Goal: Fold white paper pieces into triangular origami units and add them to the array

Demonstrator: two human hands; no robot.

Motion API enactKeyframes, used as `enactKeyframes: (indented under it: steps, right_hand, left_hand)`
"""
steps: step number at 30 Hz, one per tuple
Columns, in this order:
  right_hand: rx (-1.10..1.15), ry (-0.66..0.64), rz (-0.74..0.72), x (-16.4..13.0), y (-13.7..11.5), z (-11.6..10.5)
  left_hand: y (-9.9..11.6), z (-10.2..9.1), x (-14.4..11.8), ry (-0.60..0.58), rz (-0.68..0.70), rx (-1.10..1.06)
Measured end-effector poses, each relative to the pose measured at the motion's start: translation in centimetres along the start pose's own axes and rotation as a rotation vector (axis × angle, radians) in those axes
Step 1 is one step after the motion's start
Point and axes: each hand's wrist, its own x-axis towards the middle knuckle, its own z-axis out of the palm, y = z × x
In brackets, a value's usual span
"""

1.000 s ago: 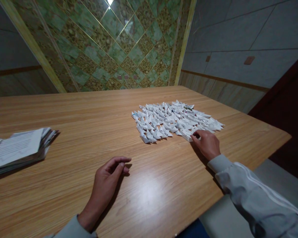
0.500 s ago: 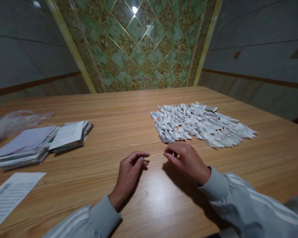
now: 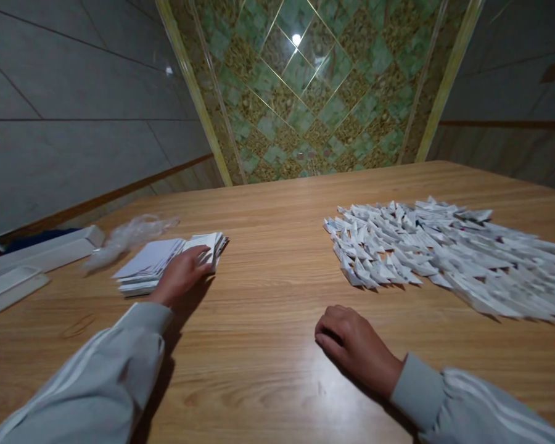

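Note:
My left hand [image 3: 183,271] reaches over the smaller stack of printed paper [image 3: 218,245] on the left. Its fingers lie on the top sheet, with the thumb apart from them near the stack's front. Beside it, partly behind the hand, is a wider paper stack [image 3: 150,258]. My right hand [image 3: 351,345] rests on the table, fingers curled in loosely, and nothing shows in it. Beyond that hand, many small folded paper pieces with pointed tips [image 3: 379,246] stand in close rows.
On the wooden table [image 3: 268,246], crumpled clear plastic [image 3: 129,237] lies behind the stacks. A long white box [image 3: 50,250] and a white tray-like object [image 3: 13,290] are at the far left. A green patterned wall [image 3: 305,111] rises behind the table.
The view has swung left. My left hand has gone from near the right hand to the smaller stack. My right hand has drawn back from the folded pieces. The loose sheet no longer shows.

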Motion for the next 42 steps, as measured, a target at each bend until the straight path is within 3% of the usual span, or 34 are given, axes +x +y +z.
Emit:
enactKeyframes:
  steps: [5, 15, 26, 35, 42]
  right_hand:
    - [0.011, -0.024, 0.023, 0.1, -0.2, 0.0]
    - [0.022, -0.031, 0.025, 0.1, -0.2, 0.1]
    - [0.024, -0.038, 0.01, 0.1, 0.0, 0.2]
    - [0.023, -0.042, 0.009, 0.1, 0.0, 0.1]
    - [0.023, -0.047, 0.01, 0.2, -0.1, 0.0]
  left_hand:
    - [-3.6, -1.5, 0.9, -0.081, -0.002, 0.1]
    - [-5.2, -2.9, 1.7, -0.18, 0.031, 0.187]
    - [-5.0, -1.7, 0.8, -0.13, 0.137, 0.414]
    - [-3.7, -2.0, -0.2, -0.105, 0.234, 0.544]
    - [-3.6, -2.1, -0.4, -0.158, 0.25, 0.598]
